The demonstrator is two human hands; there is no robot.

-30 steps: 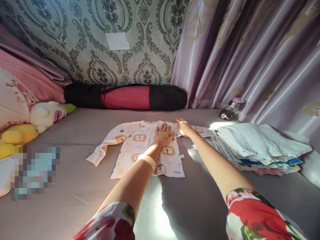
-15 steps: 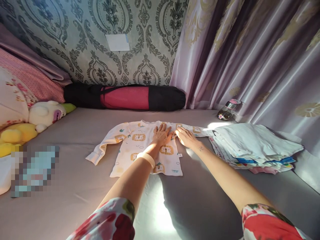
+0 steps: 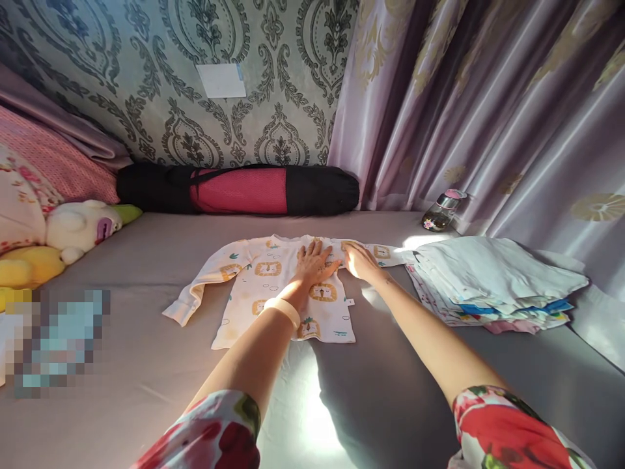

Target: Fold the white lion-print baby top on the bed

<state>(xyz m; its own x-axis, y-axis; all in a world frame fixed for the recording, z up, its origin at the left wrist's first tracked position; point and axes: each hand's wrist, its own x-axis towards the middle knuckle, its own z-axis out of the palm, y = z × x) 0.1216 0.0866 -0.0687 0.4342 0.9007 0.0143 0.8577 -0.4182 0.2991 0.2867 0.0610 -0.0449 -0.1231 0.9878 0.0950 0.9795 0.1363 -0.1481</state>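
Observation:
A small white long-sleeved shirt [image 3: 244, 303] with orange lion faces and green leaf prints lies spread on the grey sheet. Flat on its upper front, right of the middle, rests my left hand [image 3: 314, 263] with fingers apart; a pale bangle circles that wrist. My right hand [image 3: 361, 262] lies at the top of the right-hand sleeve, near the shoulder seam, fingers extended and close together on the cloth. Beyond it the sleeve runs straight out to the right, its cuff reaching the folded pile. The left-hand sleeve [image 3: 195, 290] bends downward.
Folded clothes [image 3: 498, 273] are stacked at the right. A bottle with a pink lid [image 3: 443, 212] stands behind them by the curtain [image 3: 390, 117]. Along the wall lies a black and red rolled bag [image 3: 239, 190]. Plush toys [image 3: 81, 225] sit at the left, near a pixelated patch.
My right hand has shifted slightly up onto the sleeve, its fingers straighter than before. My left hand stays on the shirt front. The whole view has shifted a little.

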